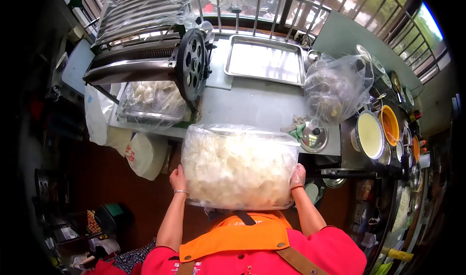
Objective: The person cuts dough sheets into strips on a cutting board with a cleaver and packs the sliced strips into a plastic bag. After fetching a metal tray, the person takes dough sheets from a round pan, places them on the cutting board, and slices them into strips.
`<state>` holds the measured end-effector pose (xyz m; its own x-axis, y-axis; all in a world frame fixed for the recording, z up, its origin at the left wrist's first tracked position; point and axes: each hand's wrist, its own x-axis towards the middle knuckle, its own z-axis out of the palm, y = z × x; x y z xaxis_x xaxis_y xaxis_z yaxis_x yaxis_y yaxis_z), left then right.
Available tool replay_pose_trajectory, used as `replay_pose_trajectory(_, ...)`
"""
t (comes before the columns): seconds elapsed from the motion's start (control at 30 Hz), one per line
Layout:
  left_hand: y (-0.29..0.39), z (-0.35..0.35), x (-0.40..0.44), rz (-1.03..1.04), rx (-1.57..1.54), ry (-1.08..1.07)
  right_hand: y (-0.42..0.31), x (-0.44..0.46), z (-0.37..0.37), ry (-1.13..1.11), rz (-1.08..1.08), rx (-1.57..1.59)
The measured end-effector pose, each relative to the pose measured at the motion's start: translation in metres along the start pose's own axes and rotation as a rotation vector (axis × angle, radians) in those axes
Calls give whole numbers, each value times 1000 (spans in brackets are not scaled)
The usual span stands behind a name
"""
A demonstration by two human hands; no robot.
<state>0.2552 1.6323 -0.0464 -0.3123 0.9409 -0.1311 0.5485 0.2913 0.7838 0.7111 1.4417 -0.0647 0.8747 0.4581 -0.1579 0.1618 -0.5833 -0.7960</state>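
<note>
A large rectangular tray, wrapped in clear plastic, is held level in front of my body. It is filled with pale, whitish food in a lumpy mass; its exact kind I cannot make out. My left hand is closed on the tray's left side, with the fingertips partly hidden. On the opposite side, my right hand grips the edge, with what looks like thin clear plastic over its fingers. The tray's far edge overlaps the front of the grey worktable in view.
A roller machine with a black handwheel stands at the table's left; a plastic-covered tray lies beneath. Behind is a shiny metal tray. To the right are a plastic bag, a pot lid and a pale-filled bowl.
</note>
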Motion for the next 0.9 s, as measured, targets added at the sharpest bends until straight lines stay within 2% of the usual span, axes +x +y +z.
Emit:
replay_pose_trajectory(0.03,11,18,13,8,-8,-14,-21,15,-5,-2,-31,-4)
replay_pose_trajectory(0.13,47,69,53,57,47,-37,-4,86,18,1,33,162)
replay_pose_trajectory(0.17,61,87,69,81,77,-44,24,121,34,-87,145,557)
replay_pose_trajectory(0.27,100,140,112,126,50,-33,-16,152,47,44,29,315)
replay_pose_trajectory(0.37,114,181,150,186,136,2,-32,184,64,72,45,18)
replay_pose_trajectory(0.47,109,203,167,245,252,-17,-53,200,78,-16,96,-67)
replay_pose_trajectory(0.5,114,202,164,206,301,-47,-82,189,68,8,24,-161)
replay_pose_trajectory(0.6,104,204,165,302,359,-30,-101,196,55,-128,-117,-257)
replay_pose_trajectory(0.63,101,201,165,284,397,-92,-104,199,53,-121,-235,-344)
replay_pose_trajectory(0.67,98,199,164,313,390,-114,-108,202,49,-172,-223,-516)
replay_pose_trajectory(0.73,95,196,166,368,372,-136,-162,195,26,-272,-218,-853)
replay_pose_trajectory(0.77,105,188,161,291,336,-214,-202,187,13,-285,-232,-912)
replay_pose_trajectory(0.87,109,167,145,505,402,-247,-193,211,45,47,-556,-314)
replay_pose_trajectory(0.9,121,156,133,580,379,-210,-208,216,60,-198,-155,341)
